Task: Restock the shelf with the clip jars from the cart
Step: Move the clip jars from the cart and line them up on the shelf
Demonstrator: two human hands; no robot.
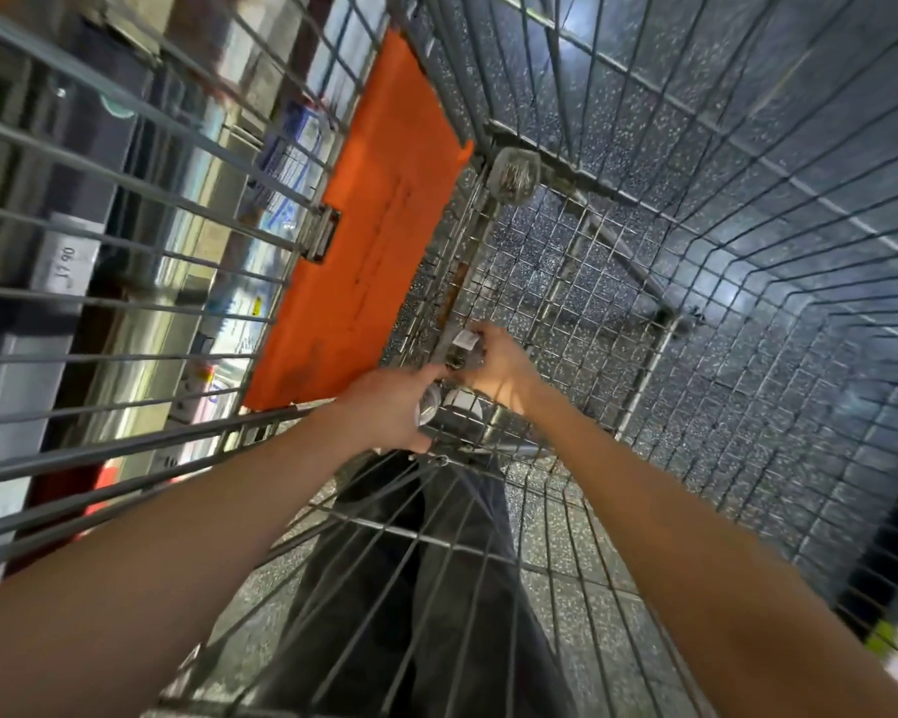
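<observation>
I look straight down into a wire cart (695, 282). My left hand (384, 412) grips a clear clip jar (428, 406) near the cart's bottom front edge. My right hand (498, 365) curls round another jar with a white label (465, 344) just beyond it. More jars lie low between my hands, partly hidden. One further clear jar of clips (514, 176) lies alone in the far corner of the cart floor.
An orange flap (364, 241) hangs on the cart's left side. Shelves with goods and a price tag (68, 261) run along the left, outside the wire wall. Speckled floor shows through the mesh, and dark trouser legs (410, 588) below.
</observation>
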